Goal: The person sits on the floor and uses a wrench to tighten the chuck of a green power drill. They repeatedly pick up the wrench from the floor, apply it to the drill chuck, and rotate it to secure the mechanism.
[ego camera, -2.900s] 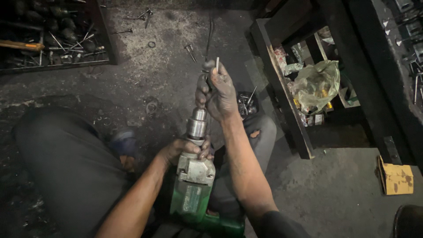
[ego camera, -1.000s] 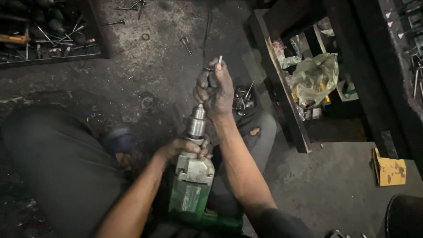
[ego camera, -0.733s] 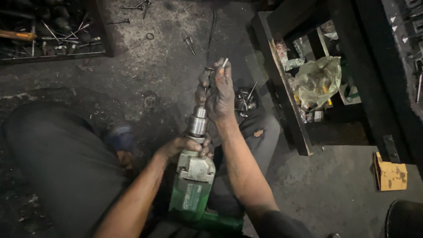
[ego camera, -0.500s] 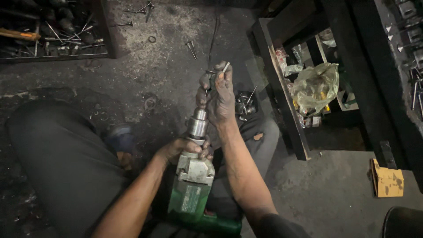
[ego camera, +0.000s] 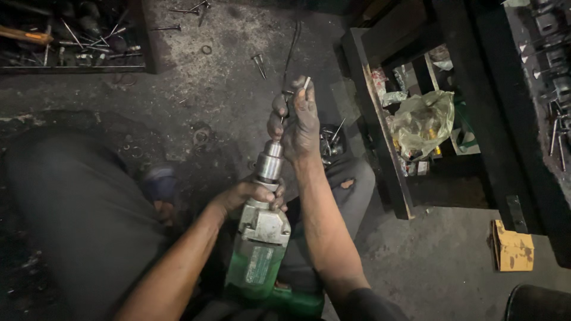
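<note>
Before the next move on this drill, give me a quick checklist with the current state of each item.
1. Left hand steadies the drill at its neck: ok.
2. Right hand is at the chuck: ok.
3. Thin metal piece is pinched in the right fingers: ok.
4. Piece is seated in the chuck: cannot tell, the hand hides it.
5. Drill body is braced on the lap: ok.
6. Loose screws lie on the floor near the work: not ok.

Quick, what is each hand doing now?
Left hand: closed around the drill neck.
Right hand: closed at the chuck end, holding a small metal piece.
</note>
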